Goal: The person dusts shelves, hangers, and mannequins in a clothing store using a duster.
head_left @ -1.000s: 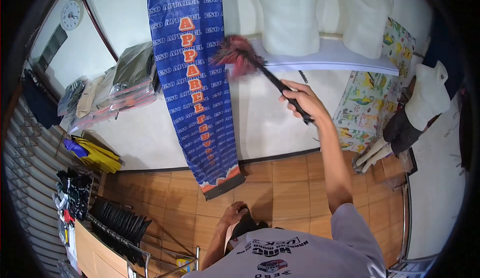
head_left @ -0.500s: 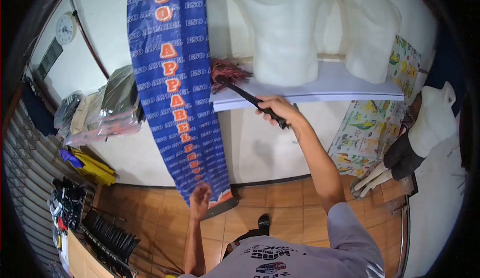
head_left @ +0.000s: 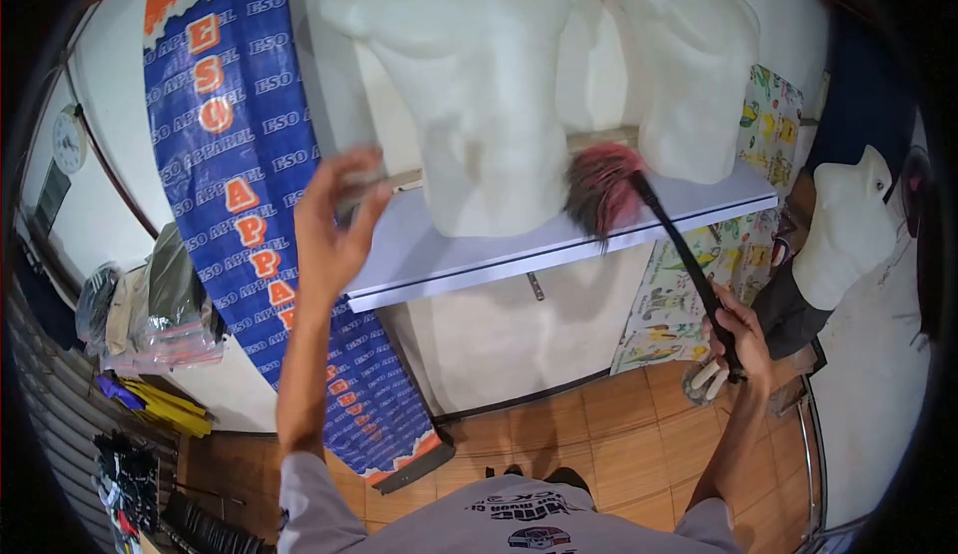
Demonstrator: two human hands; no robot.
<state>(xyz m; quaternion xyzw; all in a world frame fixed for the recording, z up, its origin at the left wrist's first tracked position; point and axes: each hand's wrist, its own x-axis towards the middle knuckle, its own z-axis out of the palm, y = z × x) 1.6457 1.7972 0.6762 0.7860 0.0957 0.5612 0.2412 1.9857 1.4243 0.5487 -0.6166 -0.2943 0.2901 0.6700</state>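
Observation:
A feather duster [head_left: 609,195] with reddish and dark feathers is gripped by its black handle in my right hand [head_left: 740,339]. Its feathers lie on the white shelf [head_left: 469,252], between two white torso mannequins. The larger torso mannequin [head_left: 489,125] stands on the left, the smaller torso mannequin [head_left: 689,85] on the right. My left hand [head_left: 334,220] is raised beside the larger one, in front of the shelf's left end. Its fingers are apart, somewhat blurred, and hold nothing.
A tall blue banner [head_left: 249,215] with orange lettering leans left of the shelf. Plastic-wrapped clothes [head_left: 180,299] are stacked further left. A white mannequin [head_left: 848,220] in dark shorts stands at the right, near a patterned sheet [head_left: 674,294]. Wooden-look tiles [head_left: 629,454] cover the floor.
The feather duster has swung from the shelf's left end to the right, between the mannequins. My left hand has risen from low down to shelf height. The view has shifted.

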